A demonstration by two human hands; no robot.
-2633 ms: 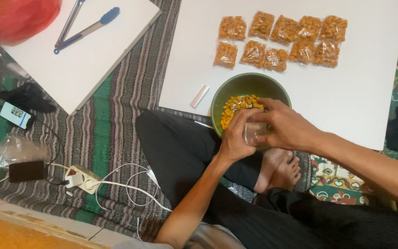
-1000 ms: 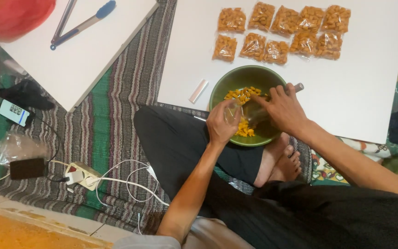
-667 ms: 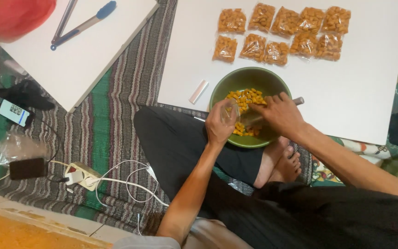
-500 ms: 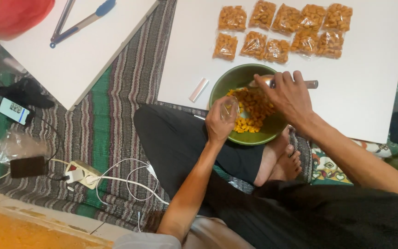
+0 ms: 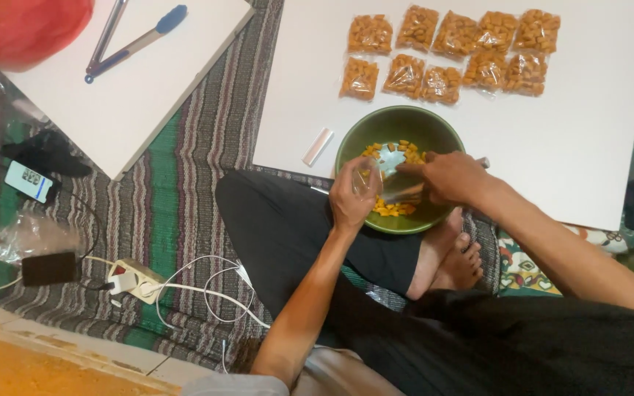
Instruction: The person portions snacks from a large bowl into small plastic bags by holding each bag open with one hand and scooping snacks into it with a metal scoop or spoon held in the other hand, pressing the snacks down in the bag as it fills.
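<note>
A: What are the hands doing at the green bowl?

B: The left hand is hovering over the bowl's near-left rim, its fingers curled around a small clear bag and pinching it so the mouth is facing the bowl's middle. The right hand is reaching in over the bowl's near-right side, closed around the handle of a metal spoon; the handle's tip is sticking out past the bowl's right rim.

A: And the spoon's other end?

B: It is lying low inside the bowl, just beside the bag's mouth. Whether it is touching the bag I cannot tell; that spot is blurred.

A: What is sitting in the bowl?

B: Orange snack pieces, scattered across the bottom, with bare green showing between them.

A: Anything beyond the bowl?

B: The bowl is resting on the near edge of a white board. Behind the bowl, well apart from it, nine filled snack bags are lying in two rows. Just left of the bowl a small white stick is lying on the board. Below the bowl, bare feet are tucked against a black trouser leg.
</note>
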